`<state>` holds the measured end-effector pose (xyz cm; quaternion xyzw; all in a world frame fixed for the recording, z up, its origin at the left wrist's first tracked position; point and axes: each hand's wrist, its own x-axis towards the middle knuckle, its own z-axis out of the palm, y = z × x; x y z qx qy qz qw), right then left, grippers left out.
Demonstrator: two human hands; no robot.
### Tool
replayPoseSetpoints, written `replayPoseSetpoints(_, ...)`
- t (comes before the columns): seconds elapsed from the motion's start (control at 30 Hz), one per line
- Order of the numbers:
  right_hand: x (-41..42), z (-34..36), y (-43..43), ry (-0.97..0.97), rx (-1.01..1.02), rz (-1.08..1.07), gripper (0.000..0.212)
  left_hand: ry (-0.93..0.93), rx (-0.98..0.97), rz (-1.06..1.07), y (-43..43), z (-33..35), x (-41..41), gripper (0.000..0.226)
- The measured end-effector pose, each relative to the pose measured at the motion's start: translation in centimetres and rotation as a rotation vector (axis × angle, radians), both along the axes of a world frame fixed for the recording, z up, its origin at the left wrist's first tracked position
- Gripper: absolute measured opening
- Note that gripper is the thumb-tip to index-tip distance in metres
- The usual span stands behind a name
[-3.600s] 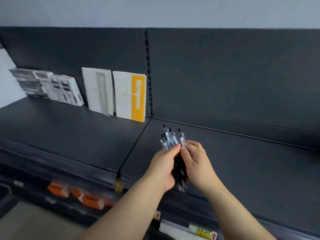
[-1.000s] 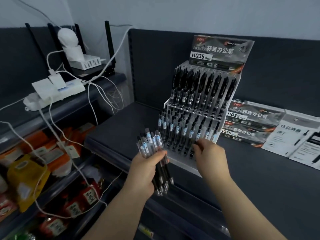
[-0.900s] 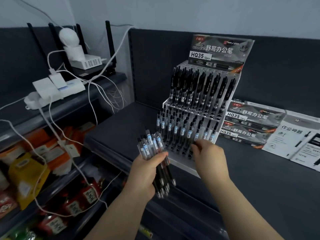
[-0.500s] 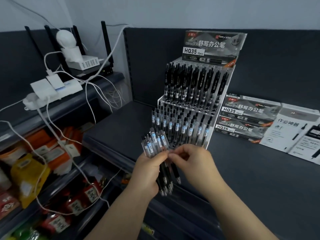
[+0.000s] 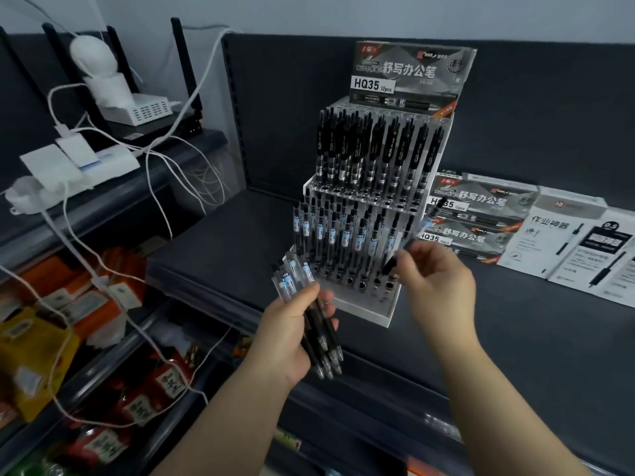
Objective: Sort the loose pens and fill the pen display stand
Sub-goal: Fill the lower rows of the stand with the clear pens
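The left grip (image 5: 288,334) was curled round a bundle of loose pens (image 5: 288,282), held upright just before the pen display stand (image 5: 364,312) as reserve stock. The right grip (image 5: 438,283) pinched a single pen (image 5: 395,261), angled toward the lower tier, probably for insertion. The upper tier stood full of black pens. Front-row holes in the lower tier were empty.

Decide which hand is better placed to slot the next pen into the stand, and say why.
Right. The right hand pinches one pen close to the stand's lower front holes; the left hand is full, gripping the bundle lower down.
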<state>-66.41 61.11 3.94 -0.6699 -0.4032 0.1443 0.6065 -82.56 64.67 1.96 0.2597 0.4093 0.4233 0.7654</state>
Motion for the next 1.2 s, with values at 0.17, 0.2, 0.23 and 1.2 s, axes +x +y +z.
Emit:
replayPoseSetpoints(0.17, 0.1, -1.0, 1.2, -0.133, -0.091, 0.000, 0.005, -0.018, -0.059, 0.026, -0.6, -0.1, -0.4, 0.009)
replayPoseSetpoints(0.2, 0.1, -1.6, 1.4, -0.180, -0.136, 0.006, 0.010, -0.015, -0.060, 0.030, -0.8, 0.0, -0.5, 0.007)
replayPoseSetpoints(0.23, 0.1, -2.1, 1.5, -0.224, -0.179, 0.013, 0.015, -0.010, -0.058, 0.030, -1.0, 0.1, -0.5, 0.005)
replayPoseSetpoints(1.2, -3.0, -0.6, -2.3, -0.100, -0.382, 0.542, 0.007, 0.002, 0.019, -0.010, -3.2, 0.5, 0.6, 0.024)
